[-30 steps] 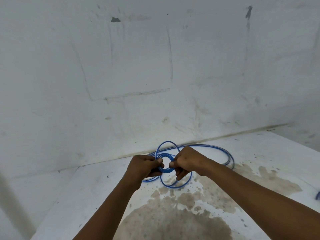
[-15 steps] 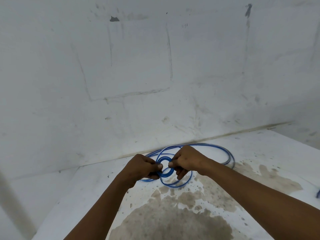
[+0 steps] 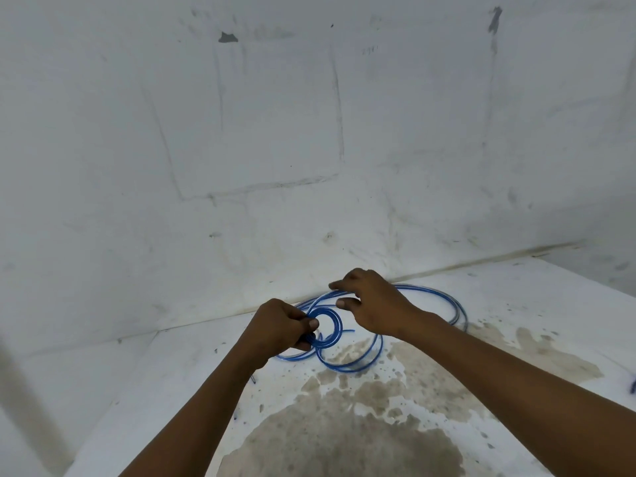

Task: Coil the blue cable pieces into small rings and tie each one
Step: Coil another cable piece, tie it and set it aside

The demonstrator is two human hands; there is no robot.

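While gripping the small coiled ring of thin blue plastic-sheathed cable (image 3: 325, 330) between thumb and curled fingers, keeps the turns from springing apart: this is the left hand (image 3: 280, 330), clenched around the ring's left side just above the surface. A short free end sticks out of the ring to the right. Reaching to the loose part of the same blue cable (image 3: 444, 301), which lies in wide loops toward the wall, is the right hand (image 3: 370, 304); index finger touching a strand at its far side, other fingers loosely bent, thumb free. Whether a strand is truly pinched there cannot be told; looks more relaxed than closed. Probably meant to bring more slack for the next turn, so the ring stays fixed in one hand and the other feeds. Not yet tied, and much cable not yet coiled.

Below, a white painted surface (image 3: 516, 321) with a big brown-grey stain (image 3: 351, 438) and small spots around it. Behind, a white scuffed wall (image 3: 275, 132) with faint lines and dark marks, meeting the surface in a corner. At the right edge, a small blue bit (image 3: 632, 385), too little visible to identify.
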